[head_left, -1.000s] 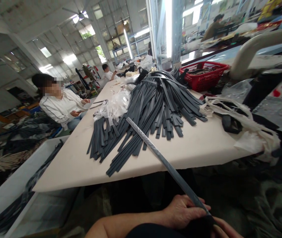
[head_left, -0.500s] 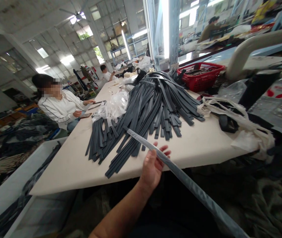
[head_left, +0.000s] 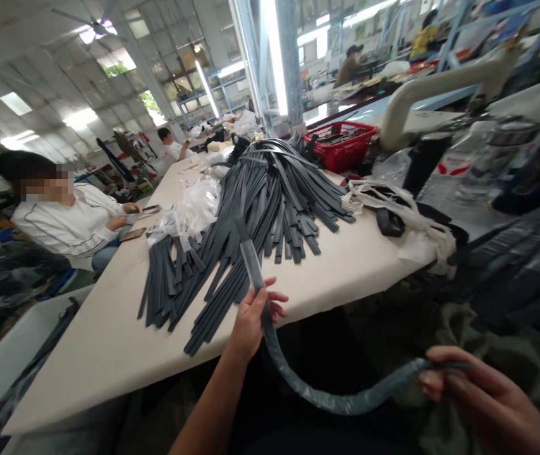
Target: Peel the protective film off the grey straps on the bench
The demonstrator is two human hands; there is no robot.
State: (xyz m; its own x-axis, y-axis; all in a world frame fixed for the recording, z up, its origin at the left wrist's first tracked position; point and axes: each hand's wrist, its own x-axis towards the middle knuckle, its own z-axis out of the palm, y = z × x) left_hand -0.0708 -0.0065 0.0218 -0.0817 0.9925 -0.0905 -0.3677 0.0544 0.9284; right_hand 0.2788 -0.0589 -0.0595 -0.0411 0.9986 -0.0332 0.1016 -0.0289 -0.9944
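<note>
I hold one long grey strap (head_left: 317, 397) wrapped in clear film, and it sags in a curve between my hands. My left hand (head_left: 251, 316) is closed round the strap near its upper end, just over the near edge of the white table (head_left: 99, 341). My right hand (head_left: 483, 398) pinches the strap's other end at the lower right, below table height. A big fanned heap of dark grey straps (head_left: 255, 215) lies on the table right behind my left hand.
Crumpled clear plastic (head_left: 189, 212) lies left of the heap, and white rags with black loops (head_left: 403, 218) lie to its right. A red basket (head_left: 341, 142) stands at the back. A person in a white top (head_left: 68, 227) sits at the table's left side.
My left hand has closed round the strap near its top. My right hand has come into view holding the lower end, and the strap now bends in a sagging curve. The view shifted right.
</note>
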